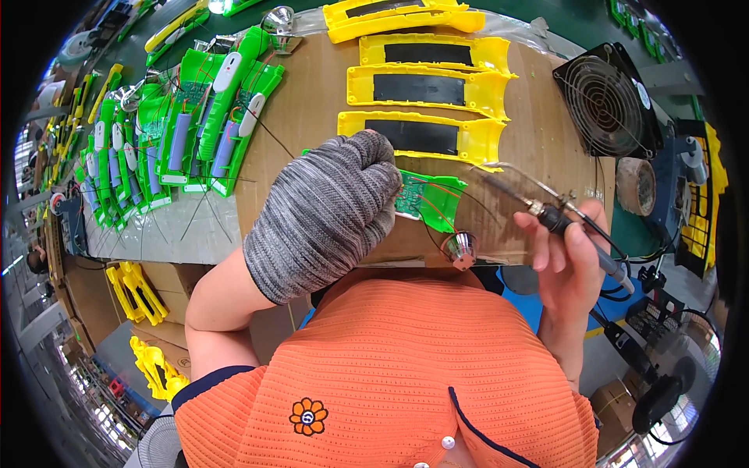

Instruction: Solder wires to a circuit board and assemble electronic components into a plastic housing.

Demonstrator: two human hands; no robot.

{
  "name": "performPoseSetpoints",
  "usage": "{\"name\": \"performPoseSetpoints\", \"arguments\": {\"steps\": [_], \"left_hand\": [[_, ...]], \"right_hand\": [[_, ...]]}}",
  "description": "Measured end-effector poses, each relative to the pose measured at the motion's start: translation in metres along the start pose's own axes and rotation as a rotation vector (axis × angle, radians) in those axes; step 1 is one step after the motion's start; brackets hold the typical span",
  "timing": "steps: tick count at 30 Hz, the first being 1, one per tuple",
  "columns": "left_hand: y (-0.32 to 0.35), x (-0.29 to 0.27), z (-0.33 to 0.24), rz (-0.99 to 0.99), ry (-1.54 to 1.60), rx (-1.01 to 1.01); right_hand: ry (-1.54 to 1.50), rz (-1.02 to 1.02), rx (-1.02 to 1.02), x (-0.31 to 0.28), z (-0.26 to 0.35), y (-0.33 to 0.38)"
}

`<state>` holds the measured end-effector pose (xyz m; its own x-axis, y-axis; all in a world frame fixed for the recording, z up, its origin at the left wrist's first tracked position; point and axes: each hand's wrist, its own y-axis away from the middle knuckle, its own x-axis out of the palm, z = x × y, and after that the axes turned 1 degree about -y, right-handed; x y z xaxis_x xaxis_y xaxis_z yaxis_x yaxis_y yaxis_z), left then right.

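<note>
My left hand (328, 214), in a grey striped knit glove, is closed at the table's near edge around a green plastic casing half (446, 207). A green circuit board (409, 195) sits in the casing, partly hidden by my fingers. Thin wires run from there to a silver reflector cup (460, 251) at the casing's near corner. In my bare right hand (573, 253) is a soldering iron (552, 218) with a thin metal feed tube alongside. Its tip points left, up toward the yellow casing half (477, 142), apart from the board.
Several yellow casing halves with black strips lie in a column on the brown board (546, 101). At left, green casings (226, 144) with purple cells and loose wires are crowded together. A black fan (605, 101) and a tape roll (636, 186) stand at right.
</note>
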<state>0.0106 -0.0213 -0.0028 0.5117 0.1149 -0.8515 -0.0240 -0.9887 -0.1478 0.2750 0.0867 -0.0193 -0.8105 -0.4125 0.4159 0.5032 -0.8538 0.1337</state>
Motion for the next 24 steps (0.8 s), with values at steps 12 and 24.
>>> {"name": "performPoseSetpoints", "arguments": {"steps": [12, 24], "left_hand": [[0.000, -0.008, -0.010, 0.091, -0.057, -0.015], [-0.047, 0.021, -0.038, 0.148, -0.217, 0.329]], "right_hand": [[-0.053, -0.034, -0.022, -0.017, 0.003, -0.006], [-0.118, -0.088, -0.072, -0.013, 0.000, -0.015]]}}
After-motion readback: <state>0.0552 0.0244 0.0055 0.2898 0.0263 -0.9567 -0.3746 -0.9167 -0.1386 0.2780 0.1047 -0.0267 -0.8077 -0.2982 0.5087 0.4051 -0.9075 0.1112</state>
